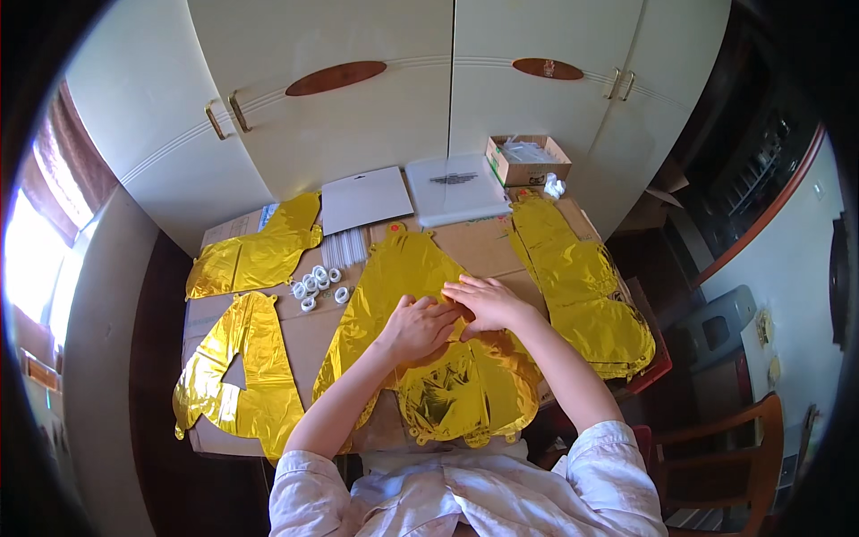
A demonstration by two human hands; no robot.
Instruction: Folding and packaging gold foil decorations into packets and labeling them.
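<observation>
A large flat gold foil balloon (404,259) lies in the middle of the table, its lower part shiny and creased. Both hands meet over its centre. My left hand (419,329) has its fingers bent together on the foil, close against the other hand. My right hand (488,304) reaches in from the right, fingers pointing left and thumb lower down, with foil between the two hands. The fingertips are partly hidden where the hands meet. To the left lies a gold foil balloon shaped like a letter A (268,358).
Further gold foil pieces lie at the far left (259,251) and right (582,295). White ribbon rolls (320,279), white sticks (345,247), a white board (365,199), a clear plastic sheet (456,206) and an open cardboard box (528,170) stand toward the cabinet (358,116). A wooden chair (761,447) is at right.
</observation>
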